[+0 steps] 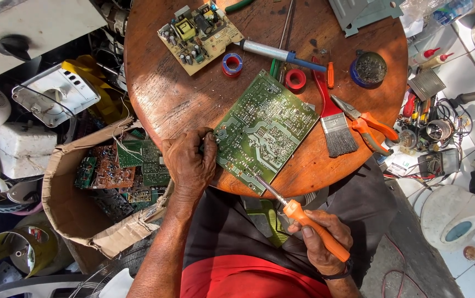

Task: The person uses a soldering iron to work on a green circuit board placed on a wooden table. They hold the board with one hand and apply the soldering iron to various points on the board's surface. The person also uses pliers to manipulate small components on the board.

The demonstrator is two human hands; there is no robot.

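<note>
From the head view we look down on a round wooden tabletop [160, 94]. Our left hand [190, 163] has its fingers [210, 144] pinched together on the near-left edge of the green circuit board [265, 129], which lies solder side up at the tabletop's front. Our right hand [320, 237] has its fingers wrapped tight on the orange soldering iron [303, 218], the tip touching the board's near corner. We judge that the hot tip could slide off the edge towards our lap, or the board could pivot under a light grip. A brush [334, 124] and pliers [367, 124] lie just beside the board.
</note>
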